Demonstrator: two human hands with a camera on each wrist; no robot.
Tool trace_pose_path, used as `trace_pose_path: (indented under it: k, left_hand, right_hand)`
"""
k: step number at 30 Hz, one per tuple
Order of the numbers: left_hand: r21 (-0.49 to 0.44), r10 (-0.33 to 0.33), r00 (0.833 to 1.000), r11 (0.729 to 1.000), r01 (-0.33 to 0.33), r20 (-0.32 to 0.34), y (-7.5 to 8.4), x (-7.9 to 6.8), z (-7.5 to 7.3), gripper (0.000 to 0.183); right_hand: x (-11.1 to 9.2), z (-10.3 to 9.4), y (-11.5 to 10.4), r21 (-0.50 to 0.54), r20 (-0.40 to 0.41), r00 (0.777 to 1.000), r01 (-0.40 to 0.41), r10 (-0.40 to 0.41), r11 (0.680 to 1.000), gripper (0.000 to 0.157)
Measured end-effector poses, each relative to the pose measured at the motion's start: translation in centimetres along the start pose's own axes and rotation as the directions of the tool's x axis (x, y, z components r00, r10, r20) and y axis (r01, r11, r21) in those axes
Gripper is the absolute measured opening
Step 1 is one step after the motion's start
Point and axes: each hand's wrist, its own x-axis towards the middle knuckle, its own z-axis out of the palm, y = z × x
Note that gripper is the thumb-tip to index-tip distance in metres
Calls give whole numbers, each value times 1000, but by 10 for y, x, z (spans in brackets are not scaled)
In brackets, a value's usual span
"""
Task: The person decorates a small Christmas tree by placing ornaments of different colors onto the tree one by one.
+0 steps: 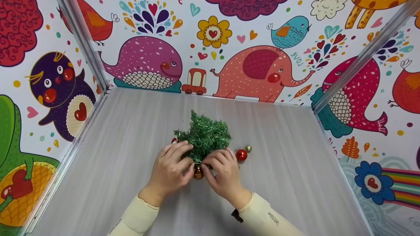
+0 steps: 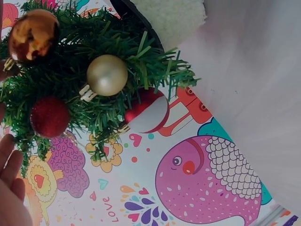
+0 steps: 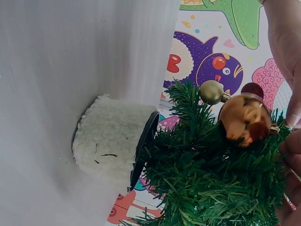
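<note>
A small green artificial Christmas tree [image 1: 211, 134] stands on the table between both hands. A shiny copper Christmas ball [image 1: 198, 173] is at its near side. My left hand [image 1: 172, 167] and right hand [image 1: 224, 170] meet above that ball, thumbs and forefingers pinching at its hanging loop. In the right wrist view, fingertips [image 3: 294, 120] are right at the ball's cap. A matte gold ball [image 2: 107, 75], a dark red ball [image 2: 50, 117] and a red-and-white ball [image 2: 149, 112] are among the branches. The tree's white fluffy pot [image 3: 113, 139] has a black rim.
A shiny red ball [image 1: 241, 155] and a little gold ball [image 1: 248, 148] lie on the grey table [image 1: 279, 196], right of the tree. Printed cartoon walls [image 1: 203, 59] with metal edge strips [image 1: 88, 46] enclose the table at the back and sides.
</note>
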Motion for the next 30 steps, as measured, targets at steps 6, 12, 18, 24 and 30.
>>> trace_pose_path:
  k: [6, 12, 18, 24, 30]
  left_hand:
    - [5, -7, 1000, 1000, 7, -20, 0, 2, 0, 9]
    - [-3, -17, 999, 1000, 17, -43, 0, 3, 3, 2]
    - [9, -22, 998, 1000, 23, -60, 0, 4, 3, 1]
    - [29, -21, 997, 999, 23, -71, -1, 5, 3, 9]
    - [49, -26, 996, 998, 30, -84, 0, 6, 3, 10]
  right_hand:
    - [3, 1, 0, -1, -10, 1000, -6, 6, 1000, 9]
    - [4, 1, 1, -3, -17, 1000, -7, 7, 1000, 12]
    - [4, 2, 2, -8, -27, 1000, -7, 7, 1000, 10]
    - [4, 4, 3, -19, -31, 999, -27, 26, 999, 10]
    - [5, 6, 3, -27, -40, 999, -30, 29, 999, 13]
